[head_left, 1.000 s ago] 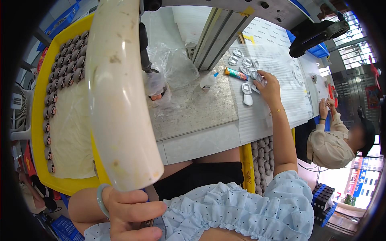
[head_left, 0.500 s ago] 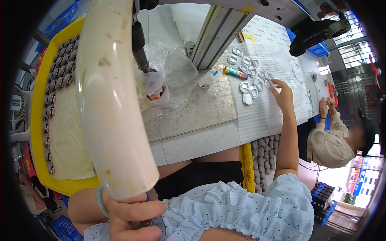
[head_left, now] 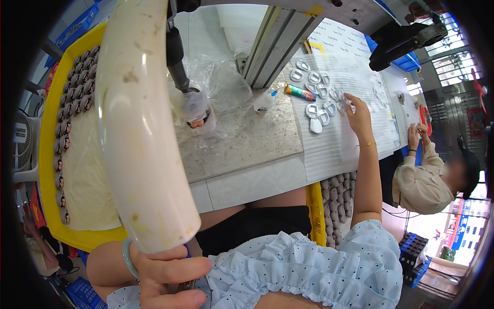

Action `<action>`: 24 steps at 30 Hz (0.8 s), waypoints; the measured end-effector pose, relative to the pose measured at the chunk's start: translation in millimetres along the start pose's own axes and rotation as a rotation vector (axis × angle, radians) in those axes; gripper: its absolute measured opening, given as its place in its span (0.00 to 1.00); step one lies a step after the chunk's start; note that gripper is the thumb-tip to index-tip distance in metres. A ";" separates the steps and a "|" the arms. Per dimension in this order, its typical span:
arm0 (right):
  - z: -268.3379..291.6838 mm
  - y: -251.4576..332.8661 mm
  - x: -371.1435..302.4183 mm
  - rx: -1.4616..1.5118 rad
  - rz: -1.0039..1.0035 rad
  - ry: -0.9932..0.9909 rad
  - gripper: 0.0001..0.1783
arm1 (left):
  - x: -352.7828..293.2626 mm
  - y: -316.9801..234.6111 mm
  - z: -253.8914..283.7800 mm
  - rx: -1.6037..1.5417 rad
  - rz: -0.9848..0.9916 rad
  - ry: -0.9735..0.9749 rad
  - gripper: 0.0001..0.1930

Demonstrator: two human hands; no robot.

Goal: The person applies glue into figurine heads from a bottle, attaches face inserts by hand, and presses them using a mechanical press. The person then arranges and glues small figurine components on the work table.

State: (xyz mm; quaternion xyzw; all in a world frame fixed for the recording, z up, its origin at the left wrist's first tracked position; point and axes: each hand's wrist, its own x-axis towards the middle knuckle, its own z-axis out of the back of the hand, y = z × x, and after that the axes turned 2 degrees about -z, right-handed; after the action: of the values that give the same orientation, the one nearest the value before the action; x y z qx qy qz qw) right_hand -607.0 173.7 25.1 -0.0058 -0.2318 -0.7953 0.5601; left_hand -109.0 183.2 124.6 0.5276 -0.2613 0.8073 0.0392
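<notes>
"Is the right hand (head_left: 356, 114) gripping?"
"Unclear; its fingers are bending, slightly parted, at a grey frame (head_left: 340, 108) on the white sheet (head_left: 329, 159). Brushing could be scattering neighbours (head_left: 322, 117)."
"The left hand (head_left: 167, 273)?"
"Curling; hold unclear."

Tray (head_left: 47, 154) left, bottle (head_left: 263, 104) on board (head_left: 247, 147), tube (head_left: 300, 92) right of it, parts (head_left: 316, 126) on sheet (head_left: 337, 149)

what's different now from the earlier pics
The right hand has moved right, away from the colourful tube, to the right side of the silver pieces, which now show more spread out; whether it grips one is unclear. The left hand stays curled below the white pipe; the tube and small bottle stayed put.
</notes>
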 end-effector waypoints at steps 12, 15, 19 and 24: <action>-3.4 5.6 5.6 0.103 -0.129 0.084 0.14 | -2.6 3.6 7.8 -0.022 -0.021 0.062 0.23; -1.9 6.2 6.4 0.153 -0.177 0.080 0.14 | 3.5 2.7 4.1 -0.010 -0.017 0.056 0.23; 3.4 -6.8 8.4 0.027 -0.179 -0.059 0.17 | 4.6 0.9 2.8 -0.018 0.009 0.047 0.23; -1.8 -25.2 8.0 -0.075 -0.016 -0.086 0.19 | -2.8 4.1 0.7 -0.025 -0.013 0.003 0.24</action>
State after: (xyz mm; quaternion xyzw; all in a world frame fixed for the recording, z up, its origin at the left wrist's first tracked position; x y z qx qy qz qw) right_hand -632.1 172.6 16.6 -0.0594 -0.2256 -0.8069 0.5427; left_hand -108.5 180.0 120.9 0.5278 -0.2679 0.8044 0.0517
